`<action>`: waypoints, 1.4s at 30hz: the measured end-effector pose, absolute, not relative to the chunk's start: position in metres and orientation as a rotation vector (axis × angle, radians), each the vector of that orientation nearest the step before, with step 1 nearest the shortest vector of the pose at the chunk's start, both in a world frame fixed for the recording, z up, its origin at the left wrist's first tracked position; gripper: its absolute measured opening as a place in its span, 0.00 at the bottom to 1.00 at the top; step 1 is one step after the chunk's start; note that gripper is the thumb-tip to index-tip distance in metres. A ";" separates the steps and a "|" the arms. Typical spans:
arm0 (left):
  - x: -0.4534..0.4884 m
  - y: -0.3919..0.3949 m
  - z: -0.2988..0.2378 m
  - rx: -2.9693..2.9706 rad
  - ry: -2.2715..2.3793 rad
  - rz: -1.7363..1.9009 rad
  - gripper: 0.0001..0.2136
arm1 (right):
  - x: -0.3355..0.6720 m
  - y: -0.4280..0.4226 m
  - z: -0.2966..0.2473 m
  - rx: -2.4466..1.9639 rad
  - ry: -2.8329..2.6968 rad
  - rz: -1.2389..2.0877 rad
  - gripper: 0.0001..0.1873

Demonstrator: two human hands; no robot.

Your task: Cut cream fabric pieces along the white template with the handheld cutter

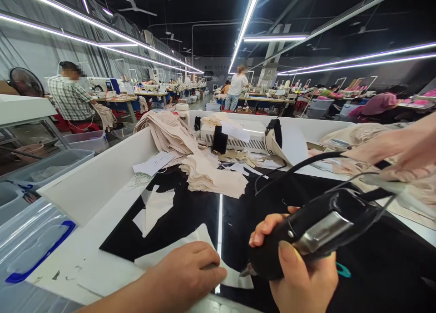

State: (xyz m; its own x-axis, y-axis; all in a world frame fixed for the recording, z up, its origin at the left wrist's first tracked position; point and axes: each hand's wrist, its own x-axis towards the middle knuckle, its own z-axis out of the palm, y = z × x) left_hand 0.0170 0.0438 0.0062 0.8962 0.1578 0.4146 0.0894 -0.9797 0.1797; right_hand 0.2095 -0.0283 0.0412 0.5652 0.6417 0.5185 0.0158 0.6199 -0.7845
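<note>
My left hand (187, 276) presses down on a cream fabric piece (200, 235) at the front of the black table surface. Its fingers are curled together over the cloth. My right hand (303, 267) is wrapped round black corded electric scissors (313, 240) with a silver metal plate on the side. The small metal tip of this tool points down-left, at the right end of the cloth near my left fingers. Whether the tip touches the cloth I cannot tell. Another cream piece (158, 208) lies to the left, and a stack of cream pieces (213, 176) lies behind.
Another person's hand (405, 154) reaches in at the right above the tool's cord (299, 165). A white vented machine (231, 138) and a cloth pile (166, 131) stand at the back. A white side wall (98, 176) and clear plastic bins (51, 165) are on the left.
</note>
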 end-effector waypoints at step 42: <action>0.021 0.048 -0.009 2.844 0.305 0.714 0.09 | 0.195 0.008 0.038 -0.816 -0.901 0.461 0.18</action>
State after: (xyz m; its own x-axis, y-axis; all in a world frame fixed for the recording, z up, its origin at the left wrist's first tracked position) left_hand 0.0211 0.0476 -0.0086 0.8626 0.2444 0.4429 0.1514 -0.9601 0.2349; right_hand 0.1947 0.0081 0.0381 0.5563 0.6601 0.5048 -0.0231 0.6195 -0.7846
